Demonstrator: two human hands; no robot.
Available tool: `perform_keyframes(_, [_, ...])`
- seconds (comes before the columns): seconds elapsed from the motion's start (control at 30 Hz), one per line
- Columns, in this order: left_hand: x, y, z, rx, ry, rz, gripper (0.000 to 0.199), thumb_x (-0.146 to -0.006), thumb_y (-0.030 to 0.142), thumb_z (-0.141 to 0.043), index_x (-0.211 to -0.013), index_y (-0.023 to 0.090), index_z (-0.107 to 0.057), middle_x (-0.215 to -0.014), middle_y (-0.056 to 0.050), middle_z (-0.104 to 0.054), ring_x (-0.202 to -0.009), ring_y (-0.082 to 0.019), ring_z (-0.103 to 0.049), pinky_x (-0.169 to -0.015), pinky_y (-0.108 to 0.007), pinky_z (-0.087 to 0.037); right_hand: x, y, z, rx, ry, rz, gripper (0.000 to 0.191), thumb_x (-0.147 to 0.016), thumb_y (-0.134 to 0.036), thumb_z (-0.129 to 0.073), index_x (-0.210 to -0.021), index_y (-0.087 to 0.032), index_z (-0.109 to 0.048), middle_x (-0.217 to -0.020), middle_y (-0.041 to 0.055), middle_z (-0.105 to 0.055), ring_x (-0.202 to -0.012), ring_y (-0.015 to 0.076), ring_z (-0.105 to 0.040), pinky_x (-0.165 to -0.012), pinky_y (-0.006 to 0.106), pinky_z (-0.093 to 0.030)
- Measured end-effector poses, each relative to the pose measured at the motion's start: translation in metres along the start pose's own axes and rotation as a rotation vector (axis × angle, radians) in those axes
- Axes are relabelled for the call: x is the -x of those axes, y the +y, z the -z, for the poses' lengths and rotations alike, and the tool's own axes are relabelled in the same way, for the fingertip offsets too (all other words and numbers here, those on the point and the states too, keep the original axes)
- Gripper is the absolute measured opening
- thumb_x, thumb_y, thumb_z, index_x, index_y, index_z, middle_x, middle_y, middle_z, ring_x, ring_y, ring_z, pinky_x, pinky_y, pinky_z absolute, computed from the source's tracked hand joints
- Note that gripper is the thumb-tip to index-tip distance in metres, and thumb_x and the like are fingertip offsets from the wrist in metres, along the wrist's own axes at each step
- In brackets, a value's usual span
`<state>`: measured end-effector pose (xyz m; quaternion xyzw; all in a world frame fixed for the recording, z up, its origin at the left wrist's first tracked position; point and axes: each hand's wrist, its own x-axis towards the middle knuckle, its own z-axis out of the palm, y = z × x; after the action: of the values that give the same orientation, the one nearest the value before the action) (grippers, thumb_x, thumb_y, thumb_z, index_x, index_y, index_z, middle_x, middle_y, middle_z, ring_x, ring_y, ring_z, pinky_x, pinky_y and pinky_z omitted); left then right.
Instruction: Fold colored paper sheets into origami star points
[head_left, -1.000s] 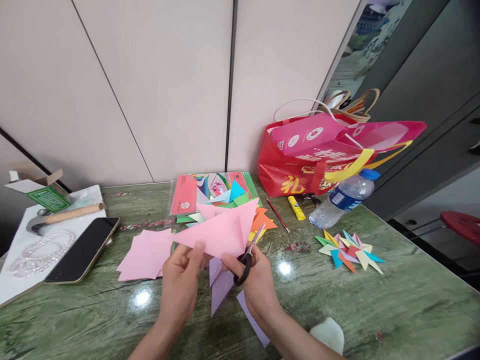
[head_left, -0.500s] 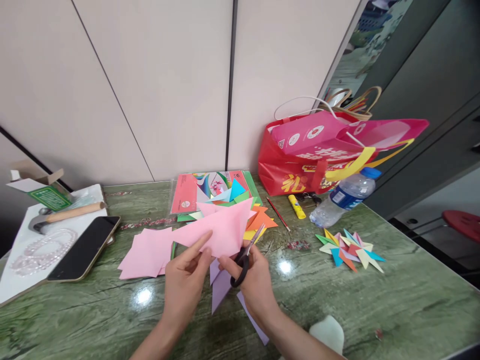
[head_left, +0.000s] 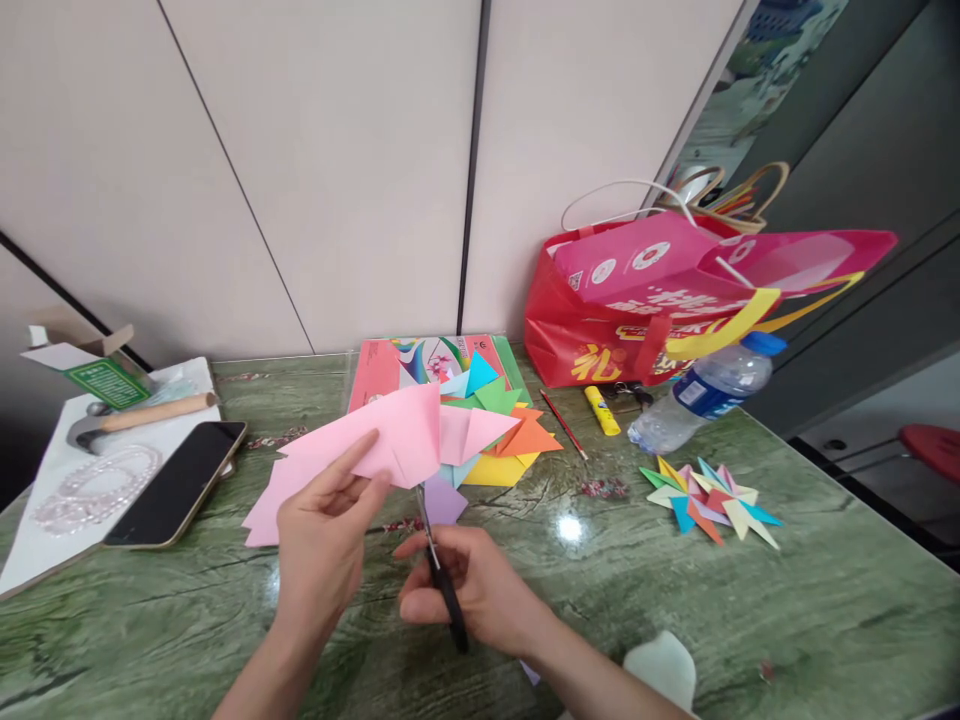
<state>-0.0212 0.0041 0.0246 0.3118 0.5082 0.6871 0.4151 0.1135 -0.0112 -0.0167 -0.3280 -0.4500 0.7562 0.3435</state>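
Note:
A folded pink paper (head_left: pixel 401 430) is pinched between the thumb and fingers of my left hand (head_left: pixel 326 535), raised over the table. Black-handled scissors (head_left: pixel 442 585) are in my right hand (head_left: pixel 480 590), their blades pointing up at the lower right corner of the pink paper. Whether the blades touch the paper is hard to tell. Beneath and behind the held sheet lie folded pieces in orange (head_left: pixel 531 432), yellow (head_left: pixel 499 470), green, blue and purple (head_left: pixel 444 500). More pink sheets (head_left: pixel 266 505) lie at the left, partly hidden by the held paper.
A phone (head_left: pixel 176 485), hammer (head_left: pixel 150 412) and beads are on the left. At the back right stand a red bag (head_left: pixel 585 340), a glue stick (head_left: pixel 602 411), a red pencil (head_left: pixel 564 425) and a leaning water bottle (head_left: pixel 701 400). Two colourful paper stars (head_left: pixel 712 500) lie at right.
The pink paper has moved left with my left hand. My right hand has come down and left, and the scissors now point upward at the paper's lower corner. The view has shifted slightly.

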Motion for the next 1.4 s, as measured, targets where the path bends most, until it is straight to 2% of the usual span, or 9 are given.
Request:
perform_keyframes(0.1, [0.002,0.0,-0.002,0.005,-0.006,0.024,0.044,-0.053,0.014,-0.078,-0.096,0.018,-0.071,-0.061,0.004,-0.065,-0.056,-0.004,-0.053,-0.06,-0.013,-0.046,0.002,-0.001,0.0,-0.02,-0.051,-0.035,0.049,-0.043,-0.036,-0.083,-0.083,-0.02,-0.061,-0.061,-0.003,-0.062,-0.054,0.0119,-0.055,-0.051,0.022,-0.04])
perform_keyframes(0.3, [0.005,-0.004,-0.003,-0.001,-0.008,0.098,0.04,-0.054,0.016,-0.078,-0.094,0.017,-0.072,-0.06,0.003,-0.064,-0.055,-0.005,-0.052,-0.055,-0.013,-0.043,0.003,-0.006,0.0,-0.069,-0.089,-0.032,0.045,-0.046,-0.038,-0.082,-0.082,-0.018,-0.063,-0.059,-0.004,-0.058,-0.055,0.0096,-0.05,-0.056,0.022,-0.037])
perform_keyframes(0.53, [0.009,-0.006,-0.006,-0.004,-0.029,0.172,0.041,-0.054,0.016,-0.078,-0.095,0.018,-0.072,-0.053,0.004,-0.06,-0.052,-0.005,-0.051,-0.051,-0.013,-0.041,0.004,-0.011,0.0,-0.057,-0.075,-0.036,0.047,-0.048,-0.043,-0.08,-0.083,-0.018,-0.061,-0.061,-0.0045,-0.054,-0.056,0.0095,-0.045,-0.055,0.022,-0.034])
perform_keyframes(0.63, [0.011,-0.005,-0.007,-0.005,-0.011,0.172,0.041,-0.054,0.016,-0.078,-0.094,0.018,-0.073,-0.052,0.005,-0.06,-0.052,-0.004,-0.051,-0.05,-0.013,-0.041,0.003,-0.011,0.001,-0.059,-0.074,-0.043,0.049,-0.049,-0.04,-0.082,-0.085,-0.017,-0.059,-0.063,-0.0043,-0.055,-0.058,0.0089,-0.045,-0.056,0.021,-0.034])
perform_keyframes(0.83, [0.011,-0.007,-0.005,-0.015,-0.001,0.147,0.041,-0.055,0.017,-0.078,-0.096,0.018,-0.072,-0.054,0.004,-0.06,-0.052,-0.005,-0.05,-0.051,-0.014,-0.041,0.002,-0.008,0.003,-0.079,-0.072,-0.035,0.045,-0.059,-0.041,-0.078,-0.088,-0.015,-0.054,-0.067,-0.0027,-0.055,-0.06,0.0087,-0.045,-0.056,0.022,-0.033])
perform_keyframes(1.4, [0.014,-0.01,-0.006,-0.098,-0.027,0.09,0.044,-0.059,0.015,-0.075,-0.102,0.019,-0.069,-0.051,0.007,-0.053,-0.049,-0.004,-0.044,-0.048,-0.013,-0.038,0.004,-0.008,0.003,-0.101,-0.074,-0.03,0.043,-0.06,-0.039,-0.078,-0.086,-0.014,-0.054,-0.067,-0.0025,-0.056,-0.059,0.0077,-0.046,-0.058,0.022,-0.033])
